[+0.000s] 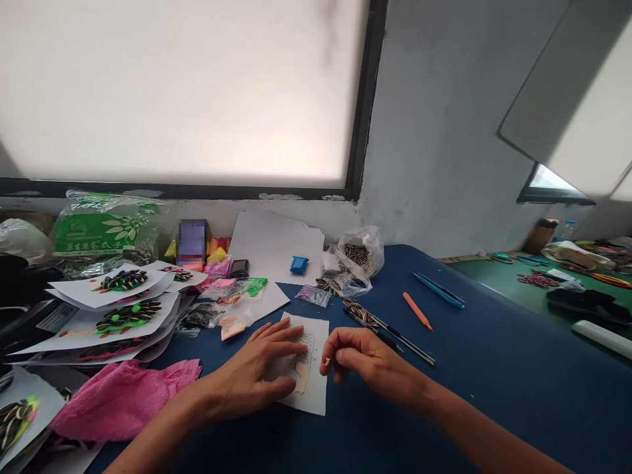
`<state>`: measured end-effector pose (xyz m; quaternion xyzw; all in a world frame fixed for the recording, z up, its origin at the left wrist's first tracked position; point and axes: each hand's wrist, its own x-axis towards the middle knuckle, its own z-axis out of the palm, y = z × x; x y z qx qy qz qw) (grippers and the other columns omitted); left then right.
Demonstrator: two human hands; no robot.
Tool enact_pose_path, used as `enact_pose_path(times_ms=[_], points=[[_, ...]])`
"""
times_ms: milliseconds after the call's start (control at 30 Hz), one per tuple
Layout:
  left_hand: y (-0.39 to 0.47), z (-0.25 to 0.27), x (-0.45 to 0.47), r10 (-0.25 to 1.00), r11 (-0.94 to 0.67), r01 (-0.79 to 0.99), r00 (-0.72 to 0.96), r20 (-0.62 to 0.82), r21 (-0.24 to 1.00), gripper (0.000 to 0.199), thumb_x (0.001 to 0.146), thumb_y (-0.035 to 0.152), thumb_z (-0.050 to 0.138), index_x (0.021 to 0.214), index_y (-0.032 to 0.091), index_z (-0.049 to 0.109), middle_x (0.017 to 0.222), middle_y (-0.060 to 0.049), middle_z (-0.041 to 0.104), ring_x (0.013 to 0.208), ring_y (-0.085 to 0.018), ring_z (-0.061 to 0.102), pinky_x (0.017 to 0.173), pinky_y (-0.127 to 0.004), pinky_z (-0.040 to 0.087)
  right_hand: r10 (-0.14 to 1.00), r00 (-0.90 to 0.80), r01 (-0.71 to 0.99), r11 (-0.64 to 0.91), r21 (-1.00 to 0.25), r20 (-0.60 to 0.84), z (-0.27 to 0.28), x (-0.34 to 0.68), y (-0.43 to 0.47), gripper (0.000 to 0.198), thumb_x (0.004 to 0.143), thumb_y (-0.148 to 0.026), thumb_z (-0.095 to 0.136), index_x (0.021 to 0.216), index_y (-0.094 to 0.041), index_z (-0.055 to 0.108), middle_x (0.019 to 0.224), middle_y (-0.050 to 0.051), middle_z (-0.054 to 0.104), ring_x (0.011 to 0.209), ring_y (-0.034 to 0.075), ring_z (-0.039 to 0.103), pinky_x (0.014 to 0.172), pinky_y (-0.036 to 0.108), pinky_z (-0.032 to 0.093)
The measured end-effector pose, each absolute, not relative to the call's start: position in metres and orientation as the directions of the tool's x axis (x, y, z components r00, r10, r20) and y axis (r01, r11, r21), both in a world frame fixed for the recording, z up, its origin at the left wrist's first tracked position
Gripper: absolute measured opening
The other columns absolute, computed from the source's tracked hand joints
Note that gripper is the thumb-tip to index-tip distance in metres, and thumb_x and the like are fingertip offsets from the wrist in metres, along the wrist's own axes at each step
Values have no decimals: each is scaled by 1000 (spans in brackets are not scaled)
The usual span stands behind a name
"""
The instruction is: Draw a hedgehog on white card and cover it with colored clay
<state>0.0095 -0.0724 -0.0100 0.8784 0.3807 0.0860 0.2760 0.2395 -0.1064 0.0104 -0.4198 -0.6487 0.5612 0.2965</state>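
Observation:
A small white sheet of paper lies on the blue table, with a drawn outline, small marks and a patch of beige clay-like material on it. My left hand rests over the paper's left side, fingers spread, partly covering the drawing. Just right of the sheet, my right hand is raised with its fingers curled in towards the thumb. A tiny pale bit shows at its fingertips, too small to name. Beyond the left hand sits an opened packet of peach-coloured clay.
Pens lie beside loose striped seeds. An orange pen and blue slim tools are to the right. Behind stand a bag of seeds and a blue packet. Seed-decorated sheets and a pink cloth occupy the left.

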Motion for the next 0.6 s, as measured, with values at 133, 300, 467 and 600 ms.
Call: enact_pose_path(times_ms=[133,300,467,600], points=[[-68,-21,8,721,-570,576,692,21,586,35,87,29,49,119,30,64,143,2,52,146,-30,18,116,-56,21,893,-444,142,-15,-990,-77,5,239,-106,13,72,-11,43,74,-16,55,69,0,59,58,10,47,59,23,39],[-62,-36,6,773,-559,498,603,198,663,34,90,26,39,113,25,64,135,-3,60,136,-24,41,112,-43,36,884,-447,184,-57,-981,-136,7,236,-108,12,80,-25,49,75,-16,56,72,1,59,59,10,46,59,24,37],[-61,-29,5,850,-520,656,457,260,547,35,89,28,37,110,23,65,124,-8,64,113,-26,60,98,-42,48,905,-416,130,-42,-991,-93,5,233,-109,25,69,-30,75,71,-17,54,69,-4,53,65,10,46,61,22,37],[-63,-26,6,934,-358,876,327,147,324,34,89,36,39,107,21,65,103,-11,65,96,-30,64,80,-42,53,895,-429,120,-78,-990,-122,2,233,-108,26,69,-35,76,77,-16,60,74,-2,59,64,10,50,60,22,41]])
